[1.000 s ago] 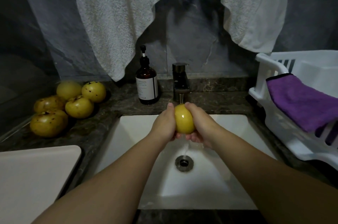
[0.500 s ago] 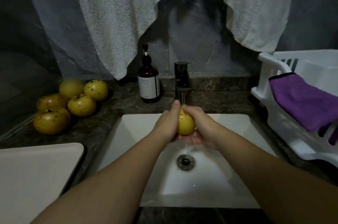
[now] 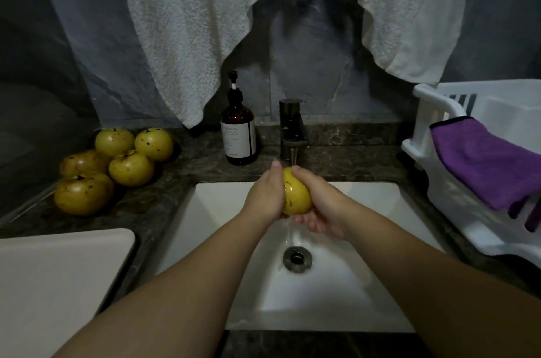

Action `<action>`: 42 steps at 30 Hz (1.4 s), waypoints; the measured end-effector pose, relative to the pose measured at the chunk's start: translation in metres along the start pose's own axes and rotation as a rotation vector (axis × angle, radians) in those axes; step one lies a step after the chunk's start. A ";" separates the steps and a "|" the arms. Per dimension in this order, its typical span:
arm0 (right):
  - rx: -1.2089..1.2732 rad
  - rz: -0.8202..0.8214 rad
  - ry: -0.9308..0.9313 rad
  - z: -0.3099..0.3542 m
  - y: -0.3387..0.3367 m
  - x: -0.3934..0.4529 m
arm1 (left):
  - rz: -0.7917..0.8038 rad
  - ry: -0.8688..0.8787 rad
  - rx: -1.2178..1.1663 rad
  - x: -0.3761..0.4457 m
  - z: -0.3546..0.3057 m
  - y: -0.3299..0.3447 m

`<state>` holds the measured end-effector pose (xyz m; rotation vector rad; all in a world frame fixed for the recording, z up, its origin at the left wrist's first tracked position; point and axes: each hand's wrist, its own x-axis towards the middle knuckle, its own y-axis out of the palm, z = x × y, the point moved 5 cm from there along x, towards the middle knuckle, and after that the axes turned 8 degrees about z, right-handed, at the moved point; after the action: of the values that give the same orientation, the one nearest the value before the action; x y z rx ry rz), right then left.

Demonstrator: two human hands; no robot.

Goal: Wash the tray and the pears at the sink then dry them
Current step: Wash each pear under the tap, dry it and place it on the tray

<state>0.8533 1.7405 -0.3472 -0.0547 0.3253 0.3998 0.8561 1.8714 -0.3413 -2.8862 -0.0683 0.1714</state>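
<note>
A wet yellow pear [image 3: 296, 194] with dark specks is held over the white sink [image 3: 366, 205], right under the running dark tap [image 3: 292, 126]. My left hand [image 3: 265, 193] grips its left side and my right hand [image 3: 319, 202] cups it from the right and below. Water runs down to the drain [image 3: 297, 258]. Several more spotted pears [image 3: 117, 164] lie on the dark counter at the left. A pale tray [image 3: 55, 278] lies at the lower left. A purple cloth [image 3: 486, 161] hangs over the white rack.
A brown pump bottle [image 3: 238, 135] stands left of the tap. A white dish rack [image 3: 456, 199] fills the right counter. A white towel [image 3: 205, 21] hangs above on the dark wall.
Both hands have turned the pear under the stream, so its speckled side now faces me. The hands stay in the same spot over the sink.
</note>
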 end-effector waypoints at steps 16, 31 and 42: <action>0.013 -0.026 -0.003 0.000 -0.003 -0.001 | 0.048 -0.026 -0.046 -0.003 0.000 0.001; -0.034 -0.145 -0.063 0.005 -0.007 0.001 | 0.002 0.004 -0.010 -0.004 -0.002 0.001; -0.174 -0.164 -0.101 0.007 -0.005 0.000 | 0.119 -0.082 -0.043 -0.010 0.000 0.010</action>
<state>0.8572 1.7371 -0.3404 -0.2294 0.1843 0.2661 0.8467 1.8608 -0.3424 -2.9265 0.0869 0.3137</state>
